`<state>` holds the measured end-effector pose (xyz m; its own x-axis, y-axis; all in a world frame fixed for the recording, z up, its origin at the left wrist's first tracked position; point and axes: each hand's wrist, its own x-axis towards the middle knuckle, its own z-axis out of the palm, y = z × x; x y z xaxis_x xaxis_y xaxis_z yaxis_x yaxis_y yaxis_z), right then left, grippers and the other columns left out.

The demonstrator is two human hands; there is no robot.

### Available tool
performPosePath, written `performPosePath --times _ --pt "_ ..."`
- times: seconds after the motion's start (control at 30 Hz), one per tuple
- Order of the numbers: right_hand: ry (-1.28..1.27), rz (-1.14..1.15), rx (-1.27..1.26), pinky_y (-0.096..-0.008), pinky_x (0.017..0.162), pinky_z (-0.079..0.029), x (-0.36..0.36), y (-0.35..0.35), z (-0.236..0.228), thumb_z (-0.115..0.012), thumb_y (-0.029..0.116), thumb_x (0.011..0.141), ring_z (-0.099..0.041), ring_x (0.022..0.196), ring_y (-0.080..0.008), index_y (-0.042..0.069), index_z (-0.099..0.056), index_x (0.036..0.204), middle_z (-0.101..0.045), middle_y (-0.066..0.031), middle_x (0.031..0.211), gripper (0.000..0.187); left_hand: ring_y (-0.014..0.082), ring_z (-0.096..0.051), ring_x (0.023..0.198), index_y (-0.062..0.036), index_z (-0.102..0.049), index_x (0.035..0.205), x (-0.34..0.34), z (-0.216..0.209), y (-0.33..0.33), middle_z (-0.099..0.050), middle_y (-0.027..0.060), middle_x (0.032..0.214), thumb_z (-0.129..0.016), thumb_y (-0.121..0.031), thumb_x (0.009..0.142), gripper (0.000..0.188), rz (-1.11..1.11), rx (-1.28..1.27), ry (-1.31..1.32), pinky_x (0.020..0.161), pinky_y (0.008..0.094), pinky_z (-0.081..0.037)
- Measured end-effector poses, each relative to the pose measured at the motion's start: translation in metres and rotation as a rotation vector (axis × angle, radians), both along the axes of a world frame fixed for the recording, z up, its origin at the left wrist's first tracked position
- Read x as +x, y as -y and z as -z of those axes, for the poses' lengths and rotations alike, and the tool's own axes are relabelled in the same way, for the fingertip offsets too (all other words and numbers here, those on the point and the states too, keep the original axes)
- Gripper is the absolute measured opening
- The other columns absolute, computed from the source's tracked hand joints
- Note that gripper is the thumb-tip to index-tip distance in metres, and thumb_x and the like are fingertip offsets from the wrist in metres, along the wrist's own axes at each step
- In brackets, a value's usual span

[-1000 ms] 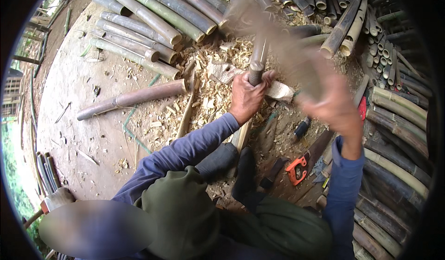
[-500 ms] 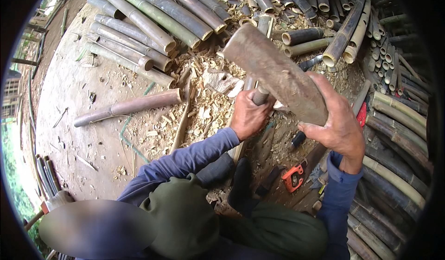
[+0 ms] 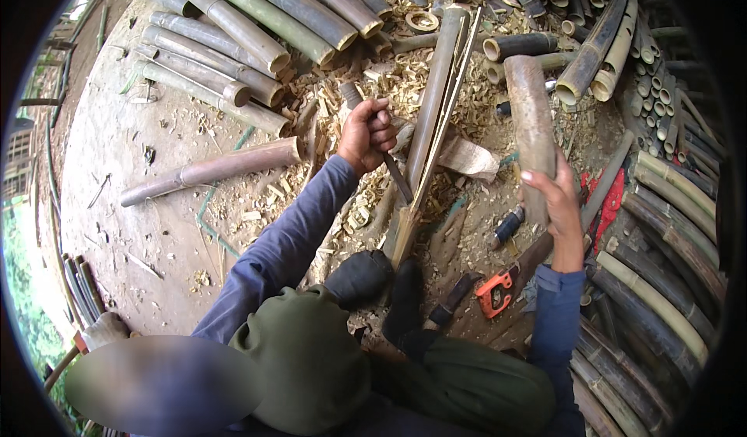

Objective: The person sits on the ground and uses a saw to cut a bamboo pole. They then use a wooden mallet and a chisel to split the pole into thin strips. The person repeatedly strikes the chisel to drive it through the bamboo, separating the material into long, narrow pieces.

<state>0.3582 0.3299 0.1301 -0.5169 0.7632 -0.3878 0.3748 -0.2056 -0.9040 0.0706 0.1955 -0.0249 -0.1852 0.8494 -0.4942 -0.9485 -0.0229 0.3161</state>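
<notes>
My left hand (image 3: 364, 137) is closed round the handle of a chisel (image 3: 398, 179), whose blade points down to the near end of a bamboo pole (image 3: 429, 106). The pole slants away from my feet, and a thin split strip (image 3: 452, 126) stands off along its right side. My right hand (image 3: 559, 203) grips the lower end of a thick wooden block (image 3: 527, 106), raised upright to the right of the pole and apart from it. A pale piece of wood (image 3: 469, 161) lies just right of the pole.
Wood chips (image 3: 362, 215) cover the ground around the pole. Cut bamboo lengths (image 3: 257, 40) lie at the far left, with a stack (image 3: 661, 281) on the right. One loose bamboo piece (image 3: 210, 174) rests at left. An orange-handled saw (image 3: 493, 293) lies near my feet.
My left hand has moved left with the chisel, now tilted. The wooden block has swung right and upright in my right hand. The bamboo pole shows a separated strip.
</notes>
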Motion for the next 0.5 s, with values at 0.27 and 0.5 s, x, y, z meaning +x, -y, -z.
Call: performPosePath --times 0.27,0.5 --pt "0.854 -0.218 0.96 -0.0503 0.101 -0.052 0.001 -0.008 0.08 -0.072 0.034 0.092 -0.058 0.122 -0.032 0.002 -0.045 0.147 -0.055 -0.0235 0.134 0.069 0.0062 -0.024 0.041 -0.0124 -0.053 0.08 0.018 -0.01 -0.02 -0.031 -0.0098 0.053 -0.062 -0.027 0.096 0.023 0.01 -0.255 -0.199 0.041 0.0262 -0.018" --pt "-0.172 0.028 -0.264 -0.0377 0.084 -0.051 -0.101 0.018 0.092 -0.061 0.038 0.101 -0.058 0.091 -0.0132 0.011 -0.061 0.122 -0.063 -0.003 0.107 0.034 0.0053 -0.024 0.041 -0.0119 -0.052 0.082 0.01 -0.008 -0.027 -0.029 -0.0104 0.054 -0.063 -0.025 0.097 0.022 -0.011 -0.202 -0.173 0.041 0.0251 -0.018"
